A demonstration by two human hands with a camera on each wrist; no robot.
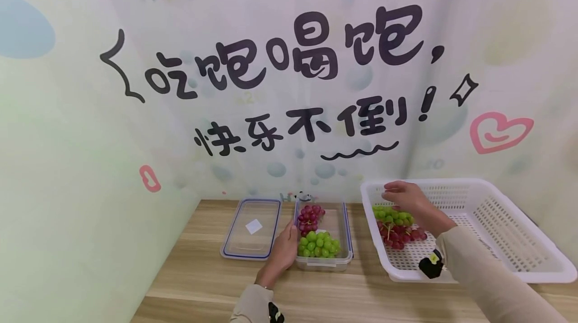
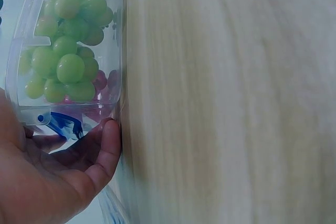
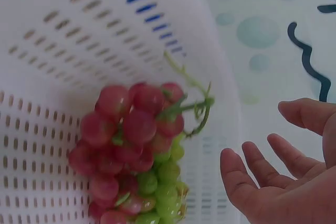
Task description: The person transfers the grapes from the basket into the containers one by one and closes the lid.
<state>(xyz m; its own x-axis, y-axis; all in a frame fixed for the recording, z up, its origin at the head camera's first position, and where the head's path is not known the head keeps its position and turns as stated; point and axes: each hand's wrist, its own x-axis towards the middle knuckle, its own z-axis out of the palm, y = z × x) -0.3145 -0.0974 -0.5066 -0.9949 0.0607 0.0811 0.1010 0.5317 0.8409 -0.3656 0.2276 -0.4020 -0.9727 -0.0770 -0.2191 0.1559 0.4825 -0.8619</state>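
Wooden table (image 1: 203,283), clear lid (image 1: 253,228), grape container (image 1: 336,259), white basket (image 1: 533,263)

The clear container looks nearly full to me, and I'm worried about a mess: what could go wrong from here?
The clear container already holds green grapes and red grapes, so another bunch may crowd it and get squashed. The right hand hovers open over the mixed bunches in the white basket; a loose grab could shed single grapes. The left hand only rests against the container's side, so it might slide.
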